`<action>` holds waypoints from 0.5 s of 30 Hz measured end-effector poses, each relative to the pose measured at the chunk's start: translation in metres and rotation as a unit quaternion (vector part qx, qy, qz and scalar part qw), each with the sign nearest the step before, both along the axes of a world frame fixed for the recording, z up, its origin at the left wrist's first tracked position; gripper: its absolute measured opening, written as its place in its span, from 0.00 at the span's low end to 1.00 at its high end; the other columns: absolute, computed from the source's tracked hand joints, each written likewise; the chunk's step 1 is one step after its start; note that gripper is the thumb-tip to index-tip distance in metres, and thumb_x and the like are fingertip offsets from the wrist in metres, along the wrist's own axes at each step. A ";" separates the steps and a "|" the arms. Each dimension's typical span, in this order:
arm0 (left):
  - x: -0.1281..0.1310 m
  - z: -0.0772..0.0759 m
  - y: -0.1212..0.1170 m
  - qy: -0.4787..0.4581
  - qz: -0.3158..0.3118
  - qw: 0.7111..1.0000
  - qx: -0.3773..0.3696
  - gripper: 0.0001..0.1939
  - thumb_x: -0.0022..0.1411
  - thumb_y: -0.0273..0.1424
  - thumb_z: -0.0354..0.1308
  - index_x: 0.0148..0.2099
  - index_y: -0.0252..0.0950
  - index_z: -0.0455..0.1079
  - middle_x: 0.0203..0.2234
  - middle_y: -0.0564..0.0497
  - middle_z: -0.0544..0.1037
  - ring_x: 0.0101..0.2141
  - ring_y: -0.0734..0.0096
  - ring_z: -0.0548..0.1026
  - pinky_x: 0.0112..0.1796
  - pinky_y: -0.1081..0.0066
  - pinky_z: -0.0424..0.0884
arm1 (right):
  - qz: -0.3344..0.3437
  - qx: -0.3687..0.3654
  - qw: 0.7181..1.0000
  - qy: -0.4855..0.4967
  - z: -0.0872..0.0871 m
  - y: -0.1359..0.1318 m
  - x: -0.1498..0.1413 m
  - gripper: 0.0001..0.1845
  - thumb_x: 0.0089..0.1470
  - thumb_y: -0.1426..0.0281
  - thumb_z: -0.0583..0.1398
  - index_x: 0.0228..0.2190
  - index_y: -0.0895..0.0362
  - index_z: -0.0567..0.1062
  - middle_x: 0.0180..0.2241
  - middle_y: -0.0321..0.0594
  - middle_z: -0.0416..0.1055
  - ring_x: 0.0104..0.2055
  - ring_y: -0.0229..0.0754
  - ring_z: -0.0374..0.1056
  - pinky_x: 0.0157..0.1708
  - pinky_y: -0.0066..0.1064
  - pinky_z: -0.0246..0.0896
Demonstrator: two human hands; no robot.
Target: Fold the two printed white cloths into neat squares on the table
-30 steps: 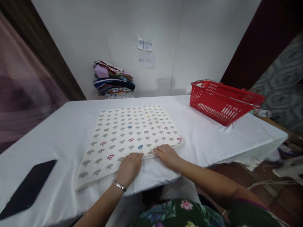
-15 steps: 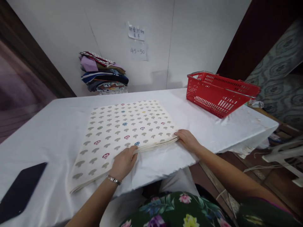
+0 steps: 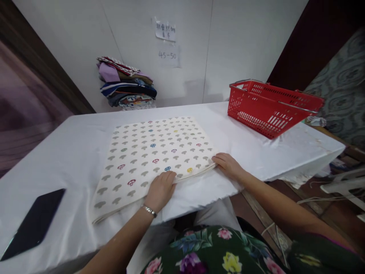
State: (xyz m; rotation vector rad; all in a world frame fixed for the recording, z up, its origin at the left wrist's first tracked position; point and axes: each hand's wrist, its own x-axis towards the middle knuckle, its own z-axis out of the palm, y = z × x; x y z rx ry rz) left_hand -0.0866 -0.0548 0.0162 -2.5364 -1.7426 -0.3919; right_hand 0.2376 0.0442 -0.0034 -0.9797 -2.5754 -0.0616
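Observation:
A folded cream cloth printed with grey mushrooms and a few coloured ones lies flat on the white-covered table. Its layers show along the near edge. My left hand, with a metal band at the wrist, grips that near edge around its middle, the thumb hidden or low against the side. At the near right corner, my right hand pinches the layers between thumb and fingers.
A red plastic basket with metal handles stands at the back right. Several folded fabrics form a pile at the back against the wall. A dark flat tablet-like object lies near left. The table's front edge runs close to my body.
My left hand has shifted a little right along the near edge. That edge lies flatter, and a yellow mushroom now shows near it. The view has shifted slightly; my right hand keeps the corner.

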 end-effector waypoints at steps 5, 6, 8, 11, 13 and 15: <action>0.036 0.004 0.010 0.011 -0.061 0.998 -0.013 0.11 0.60 0.26 0.51 0.46 0.35 0.64 0.42 0.46 0.72 0.44 0.62 0.68 0.43 0.63 0.65 | -0.010 0.003 1.000 0.005 -0.001 -0.010 -0.011 0.17 0.55 0.75 0.54 0.47 0.60 0.68 0.46 0.49 0.69 0.51 0.48 0.59 0.48 0.42 0.55; 0.041 0.005 0.013 0.007 -0.068 0.998 -0.017 0.12 0.61 0.28 0.51 0.47 0.35 0.64 0.41 0.46 0.72 0.43 0.62 0.68 0.42 0.63 0.65 | -0.011 -0.003 1.000 0.002 0.001 -0.011 -0.012 0.16 0.54 0.74 0.54 0.46 0.60 0.68 0.46 0.49 0.69 0.51 0.48 0.60 0.48 0.42 0.54; 0.049 0.006 0.019 -0.007 -0.071 0.997 -0.025 0.12 0.62 0.32 0.51 0.47 0.35 0.65 0.39 0.46 0.72 0.41 0.63 0.68 0.41 0.64 0.65 | -0.009 -0.020 1.000 -0.007 0.006 -0.015 -0.013 0.16 0.54 0.74 0.54 0.45 0.59 0.69 0.46 0.48 0.69 0.51 0.47 0.60 0.47 0.41 0.53; 0.053 0.008 0.027 -0.030 -0.059 0.997 -0.046 0.12 0.64 0.37 0.47 0.41 0.36 0.68 0.35 0.47 0.72 0.38 0.65 0.69 0.39 0.66 0.65 | 0.014 -0.049 0.999 -0.014 0.013 -0.019 -0.011 0.19 0.52 0.75 0.54 0.46 0.58 0.69 0.47 0.48 0.69 0.53 0.47 0.60 0.47 0.42 0.50; 0.053 0.009 0.031 -0.048 -0.041 0.996 -0.064 0.15 0.66 0.37 0.44 0.37 0.36 0.69 0.33 0.48 0.72 0.37 0.67 0.69 0.38 0.68 0.64 | 0.022 -0.068 0.997 0.001 0.016 -0.020 -0.009 0.19 0.52 0.74 0.53 0.46 0.57 0.69 0.47 0.47 0.70 0.53 0.47 0.61 0.47 0.41 0.49; 0.052 0.010 0.036 -0.062 -0.020 0.994 -0.084 0.15 0.66 0.35 0.44 0.36 0.36 0.70 0.33 0.49 0.72 0.37 0.69 0.69 0.36 0.70 0.64 | -0.001 -0.089 0.995 0.038 0.018 -0.017 -0.008 0.15 0.55 0.71 0.52 0.44 0.56 0.71 0.44 0.45 0.72 0.50 0.46 0.64 0.47 0.40 0.49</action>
